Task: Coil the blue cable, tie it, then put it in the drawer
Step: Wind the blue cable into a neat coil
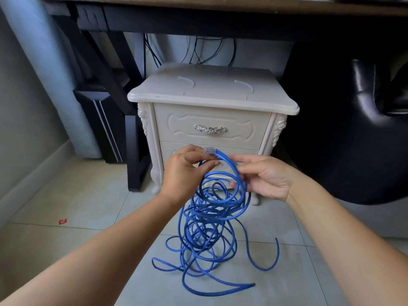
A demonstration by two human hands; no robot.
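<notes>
A long blue cable hangs in a loose tangle from my hands down to the floor tiles, where several loops lie spread. My left hand pinches the cable just below its clear plug. My right hand holds the top loop with its fingertips, to the right of the left hand. Behind both hands stands a cream nightstand with two shut drawers; the upper drawer has a silver handle, and the lower drawer is partly hidden by my hands.
A dark wooden desk spans the top, with black cables hanging behind the nightstand. A black computer tower stands at the left and a black chair at the right. A small red scrap lies on the floor.
</notes>
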